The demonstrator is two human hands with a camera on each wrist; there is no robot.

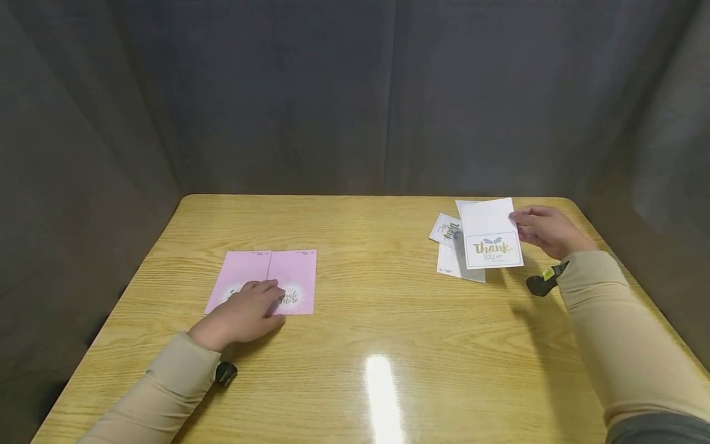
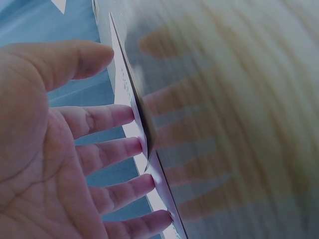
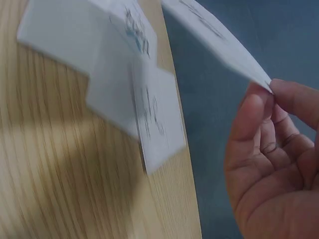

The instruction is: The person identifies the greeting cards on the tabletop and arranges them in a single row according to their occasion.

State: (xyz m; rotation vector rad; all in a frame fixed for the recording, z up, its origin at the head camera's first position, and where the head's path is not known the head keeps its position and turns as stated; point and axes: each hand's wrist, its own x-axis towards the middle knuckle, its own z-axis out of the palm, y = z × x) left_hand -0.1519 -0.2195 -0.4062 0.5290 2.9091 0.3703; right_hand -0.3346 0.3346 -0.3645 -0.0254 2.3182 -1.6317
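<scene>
My right hand (image 1: 550, 232) pinches a white card (image 1: 485, 217) by its right edge, between thumb and fingers. The lower half of this card reads "Thank You" in gold under a small blue bow. Beneath it lie several more white cards (image 3: 159, 117), overlapping at angles and partly hidden by the held card. Over on the left, my left hand (image 1: 244, 316) touches two pink cards with straight, spread fingertips (image 2: 135, 145). The left pink card (image 1: 241, 266) and the right pink card (image 1: 304, 271) lie side by side, their printed round labels partly covered by the hand.
A wooden table (image 1: 366, 296) spans the space between the two groups of cards. Dark grey curtains (image 1: 288, 98) hang behind it and at both sides. A bright light reflection shows on the tabletop near the front.
</scene>
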